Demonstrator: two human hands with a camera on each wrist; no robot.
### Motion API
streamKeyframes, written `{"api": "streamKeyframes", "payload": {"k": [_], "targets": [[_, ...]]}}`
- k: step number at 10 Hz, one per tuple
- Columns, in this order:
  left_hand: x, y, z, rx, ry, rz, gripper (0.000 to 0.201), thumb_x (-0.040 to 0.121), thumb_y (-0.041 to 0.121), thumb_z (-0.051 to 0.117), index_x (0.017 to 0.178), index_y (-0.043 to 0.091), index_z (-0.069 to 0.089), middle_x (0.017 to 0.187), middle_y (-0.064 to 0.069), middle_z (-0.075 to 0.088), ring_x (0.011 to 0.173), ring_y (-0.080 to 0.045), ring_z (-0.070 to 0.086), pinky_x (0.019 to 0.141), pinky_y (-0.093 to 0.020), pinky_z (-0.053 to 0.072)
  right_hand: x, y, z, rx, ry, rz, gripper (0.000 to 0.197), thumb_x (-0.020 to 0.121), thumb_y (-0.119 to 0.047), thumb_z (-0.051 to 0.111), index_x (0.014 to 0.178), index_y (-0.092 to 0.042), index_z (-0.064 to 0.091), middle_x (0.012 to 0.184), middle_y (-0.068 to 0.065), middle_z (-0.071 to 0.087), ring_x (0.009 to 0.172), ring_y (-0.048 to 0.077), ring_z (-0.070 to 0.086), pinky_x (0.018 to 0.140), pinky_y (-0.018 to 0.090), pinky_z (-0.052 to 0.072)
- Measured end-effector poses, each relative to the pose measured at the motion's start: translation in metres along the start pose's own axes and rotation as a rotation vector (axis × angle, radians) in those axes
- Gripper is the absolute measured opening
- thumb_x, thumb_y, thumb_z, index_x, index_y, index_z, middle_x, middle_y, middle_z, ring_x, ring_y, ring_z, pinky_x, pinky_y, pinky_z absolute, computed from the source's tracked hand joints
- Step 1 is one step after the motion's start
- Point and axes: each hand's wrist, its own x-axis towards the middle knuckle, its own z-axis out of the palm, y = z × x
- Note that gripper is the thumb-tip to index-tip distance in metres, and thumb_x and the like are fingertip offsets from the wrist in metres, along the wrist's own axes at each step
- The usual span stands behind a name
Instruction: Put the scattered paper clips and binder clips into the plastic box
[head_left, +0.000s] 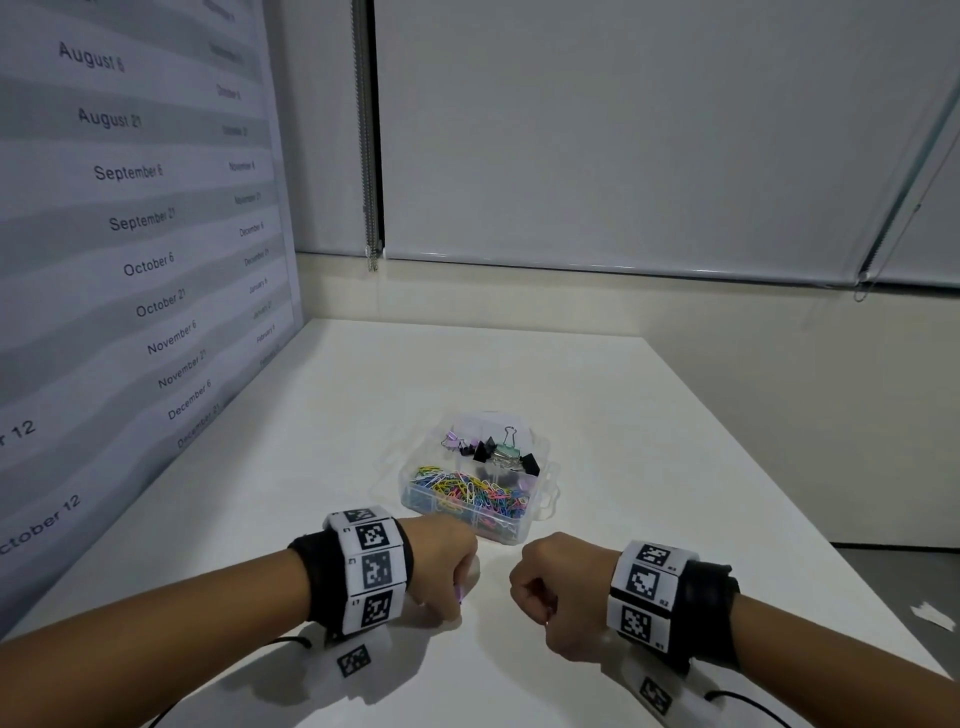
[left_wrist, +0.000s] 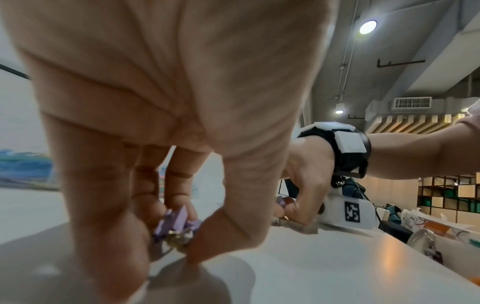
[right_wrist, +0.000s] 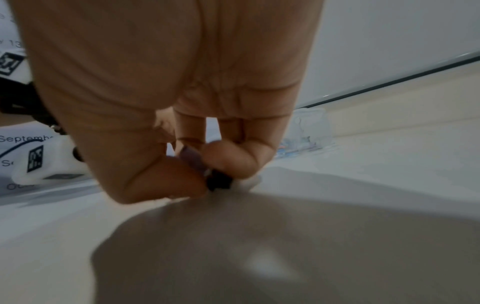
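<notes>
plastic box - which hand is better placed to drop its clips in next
Left, marginally. The left hand pinches purple binder clips right beside the plastic box's near corner; the right hand, also holding clips, sits slightly farther off.

You face a plain white rectangular table (head_left: 597, 415) set in a corner — a pale wall poster printed with dates (head_left: 130, 218) on your left, lowered grey roller blinds (head_left: 623, 130) ahead (bead chain (head_left: 368, 156) hanging between).

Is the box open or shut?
Open: the box shows paper clips and binder clips uncovered from above, its lid swung back.
</notes>
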Motion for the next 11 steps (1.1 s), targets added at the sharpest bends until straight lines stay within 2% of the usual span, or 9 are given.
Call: {"api": "streamKeyframes", "payload": {"k": [2, 3, 4, 6, 7, 8, 9, 10, 11], "targets": [[-0.003, -0.003, -0.008, -0.029, 0.059, 0.065, 0.017, 0.075, 0.006, 0.062, 0.090, 0.001, 0.068, 0.099, -0.009, 0.072, 0.075, -0.010, 0.054, 0.053, -0.012, 0.036, 0.001, 0.010, -0.003, 0.001, 0.064, 0.012, 0.015, 0.056, -0.002, 0.046, 0.058, -0.015, 0.054, 0.070, 0.003, 0.066, 0.056, 0.010, 0.051, 0.047, 0.021, 0.039], [-0.001, -0.010, -0.009, -0.101, 0.062, 0.084, 0.016, 0.075, 0.001, 0.057, 0.088, 0.005, 0.064, 0.096, -0.007, 0.070, 0.072, -0.010, 0.053, 0.057, -0.013, 0.039, 0.008, 0.022, -0.019, 0.008, 0.145, 0.018, 0.009, 0.065, -0.008, 0.056, 0.059, -0.015, 0.056, 0.065, -0.001, 0.064, 0.054, 0.007, 0.050, 0.055, 0.022, 0.044], [-0.002, -0.015, -0.013, -0.175, 0.064, 0.115, 0.018, 0.075, 0.001, 0.057, 0.083, 0.017, 0.058, 0.088, 0.003, 0.063, 0.067, -0.006, 0.054, 0.056, -0.007, 0.039, 0.018, 0.036, -0.050, 0.086, 0.179, 0.081, 0.022, 0.065, -0.004, 0.065, 0.055, -0.021, 0.056, 0.059, -0.006, 0.060, 0.049, 0.006, 0.055, 0.054, 0.017, 0.047], [0.007, -0.024, -0.049, -0.505, 0.178, 0.125, 0.020, 0.086, 0.001, 0.053, 0.093, 0.015, 0.066, 0.075, -0.009, 0.059, 0.047, -0.003, 0.054, 0.053, -0.013, 0.048, 0.043, 0.046, -0.087, 0.337, 0.568, 0.158, 0.028, 0.069, 0.001, 0.065, 0.056, -0.023, 0.058, 0.061, -0.010, 0.061, 0.050, 0.005, 0.061, 0.059, 0.023, 0.051], [0.019, -0.028, -0.068, -0.652, 0.309, 0.055, 0.016, 0.090, 0.004, 0.053, 0.090, 0.014, 0.066, 0.067, -0.004, 0.060, 0.048, -0.001, 0.056, 0.062, -0.017, 0.051, 0.063, 0.043, -0.085, 0.377, 0.640, 0.149, 0.021, 0.074, -0.004, 0.066, 0.069, -0.024, 0.066, 0.077, -0.007, 0.066, 0.065, 0.009, 0.059, 0.061, 0.014, 0.045], [0.035, -0.027, -0.080, -0.835, 0.411, -0.031, 0.015, 0.090, 0.001, 0.054, 0.100, 0.004, 0.065, 0.080, -0.010, 0.064, 0.067, -0.013, 0.064, 0.087, -0.035, 0.057, 0.076, 0.040, -0.076, 0.334, 0.568, 0.171, 0.018, 0.080, -0.010, 0.061, 0.089, -0.023, 0.072, 0.098, -0.004, 0.070, 0.084, 0.012, 0.064, 0.071, 0.019, 0.047], [0.051, -0.024, -0.086, -0.922, 0.462, -0.086, 0.030, 0.092, 0.001, 0.051, 0.121, -0.004, 0.056, 0.115, -0.021, 0.061, 0.094, -0.024, 0.061, 0.100, -0.037, 0.048, 0.076, 0.040, -0.072, 0.321, 0.557, 0.192, 0.028, 0.082, -0.008, 0.053, 0.094, -0.025, 0.071, 0.107, -0.002, 0.070, 0.098, 0.015, 0.063, 0.081, 0.025, 0.047], [0.050, -0.018, -0.090, -0.952, 0.432, -0.146, 0.038, 0.097, 0.002, 0.042, 0.134, -0.004, 0.042, 0.134, -0.022, 0.050, 0.111, -0.028, 0.060, 0.095, -0.031, 0.046, 0.063, 0.041, -0.074, 0.320, 0.571, 0.186, 0.031, 0.082, -0.006, 0.051, 0.095, -0.027, 0.070, 0.115, -0.002, 0.066, 0.102, 0.014, 0.061, 0.078, 0.023, 0.043], [0.047, -0.023, -0.086, -1.012, 0.437, -0.179, 0.041, 0.098, 0.002, 0.038, 0.138, -0.004, 0.036, 0.130, -0.020, 0.050, 0.105, -0.023, 0.059, 0.091, -0.030, 0.049, 0.041, 0.047, -0.072, 0.371, 0.642, 0.180, 0.031, 0.084, -0.005, 0.050, 0.097, -0.025, 0.069, 0.119, -0.002, 0.062, 0.103, 0.014, 0.060, 0.084, 0.024, 0.042]]}}
